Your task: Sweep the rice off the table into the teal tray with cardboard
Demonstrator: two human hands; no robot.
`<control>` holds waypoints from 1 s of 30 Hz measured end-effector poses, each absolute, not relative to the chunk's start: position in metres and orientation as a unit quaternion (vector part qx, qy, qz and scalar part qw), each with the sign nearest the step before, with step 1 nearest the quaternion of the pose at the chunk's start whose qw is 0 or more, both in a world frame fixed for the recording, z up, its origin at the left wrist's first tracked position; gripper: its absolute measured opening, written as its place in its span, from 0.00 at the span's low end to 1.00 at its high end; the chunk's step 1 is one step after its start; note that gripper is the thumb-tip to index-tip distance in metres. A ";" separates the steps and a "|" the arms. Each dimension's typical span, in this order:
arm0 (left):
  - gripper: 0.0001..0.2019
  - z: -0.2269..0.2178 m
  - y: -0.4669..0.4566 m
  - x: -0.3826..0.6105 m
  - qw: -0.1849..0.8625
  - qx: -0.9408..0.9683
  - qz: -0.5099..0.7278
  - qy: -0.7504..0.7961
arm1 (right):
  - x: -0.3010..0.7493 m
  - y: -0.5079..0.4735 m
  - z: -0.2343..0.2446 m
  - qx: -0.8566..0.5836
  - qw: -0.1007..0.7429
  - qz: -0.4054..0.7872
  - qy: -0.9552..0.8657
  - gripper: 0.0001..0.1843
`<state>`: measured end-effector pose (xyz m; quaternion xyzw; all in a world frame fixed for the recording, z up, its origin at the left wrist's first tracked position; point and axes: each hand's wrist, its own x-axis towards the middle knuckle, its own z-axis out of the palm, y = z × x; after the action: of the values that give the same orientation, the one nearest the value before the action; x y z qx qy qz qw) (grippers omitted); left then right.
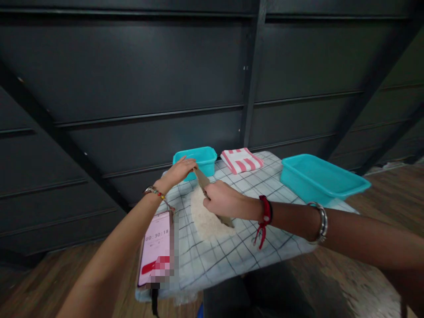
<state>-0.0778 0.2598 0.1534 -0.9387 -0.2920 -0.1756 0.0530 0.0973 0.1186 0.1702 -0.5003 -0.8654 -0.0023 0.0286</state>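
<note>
Seen from the head, the left hand (180, 170) pinches the top end of a card (202, 179). The right hand (220, 201) grips its middle, lower edge in the rice (205, 218) heaped on the checked cloth (251, 247). This looks like mid-scrape, and the next stroke calls for keeping that edge flat.

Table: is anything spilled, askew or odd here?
A heap of white grains lies loose on the checked cloth, outside the small tub and the large tub. The right hand grips a brown card over it; the left hand touches the card's far end.
</note>
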 end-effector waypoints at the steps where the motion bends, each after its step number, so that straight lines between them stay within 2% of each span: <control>1: 0.12 0.153 0.261 -0.079 0.051 -0.937 -0.183 -0.293 | 0.097 0.119 0.173 -0.497 0.027 -0.013 -0.867 0.10; 5: 0.09 0.152 0.263 -0.080 0.037 -0.917 -0.241 -0.316 | 0.109 0.117 0.201 -0.513 -0.009 -0.019 -0.858 0.13; 9: 0.17 0.150 0.266 -0.078 0.021 -0.868 -0.322 -0.377 | 0.148 0.110 0.233 -0.552 -0.071 -0.032 -0.830 0.14; 12: 0.19 0.147 0.274 -0.079 0.002 -0.804 -0.382 -0.456 | 0.183 0.105 0.237 -0.564 -0.087 -0.079 -0.818 0.15; 15: 0.18 0.139 0.287 -0.081 -0.040 -0.725 -0.420 -0.544 | 0.205 0.104 0.222 -0.557 -0.101 -0.136 -0.813 0.19; 19: 0.17 0.125 0.293 -0.081 -0.144 -0.644 -0.413 -0.628 | 0.211 0.106 0.186 -0.517 -0.102 -0.177 -0.831 0.25; 25: 0.18 0.121 0.282 -0.078 -0.299 -0.532 -0.394 -0.687 | 0.223 0.109 0.136 -0.595 -0.104 -0.102 -0.791 0.20; 29: 0.18 0.124 0.276 -0.072 -0.361 -0.475 -0.436 -0.674 | 0.230 0.128 0.131 -0.609 -0.073 -0.026 -0.790 0.12; 30: 0.18 0.125 0.275 -0.070 -0.372 -0.464 -0.449 -0.668 | 0.228 0.139 0.135 -0.614 -0.034 -0.004 -0.789 0.10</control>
<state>-0.0702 0.2754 0.1253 -0.4638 -0.6676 -0.4486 -0.3716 0.2277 0.1387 0.1347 -0.6138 -0.7887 -0.0041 -0.0341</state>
